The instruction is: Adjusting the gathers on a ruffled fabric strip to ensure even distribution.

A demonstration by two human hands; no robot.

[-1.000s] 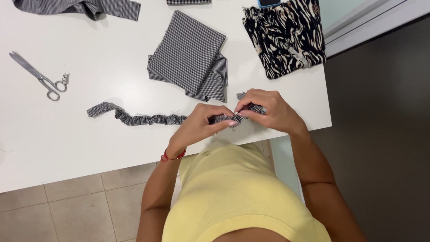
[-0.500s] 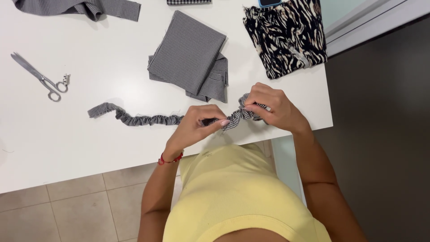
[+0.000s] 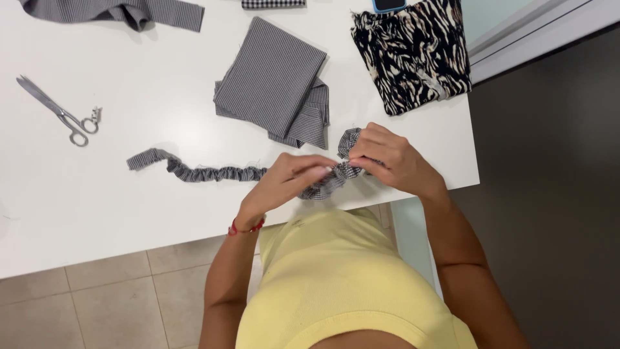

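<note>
A long gathered strip of grey checked fabric (image 3: 206, 172) lies on the white table (image 3: 148, 116), its loose tail trailing to the left. My left hand (image 3: 287, 182) pinches the bunched part of the strip near the table's front edge. My right hand (image 3: 394, 160) grips the strip's ruffled right end, which curls up above the fingers. Both hands sit close together, and the fabric between them is scrunched. A red string bracelet is on my left wrist.
Silver scissors (image 3: 61, 113) lie at the left. A folded stack of grey checked cloth (image 3: 274, 81) sits behind my hands. Black-and-cream patterned fabric (image 3: 410, 55) lies at the back right, more grey cloth (image 3: 116, 11) at the back left. The table's right edge drops to dark floor.
My right hand has pulled the ruffled end up and a little right, so more gathered fabric shows between the hands. The tail on the left has barely shifted.
</note>
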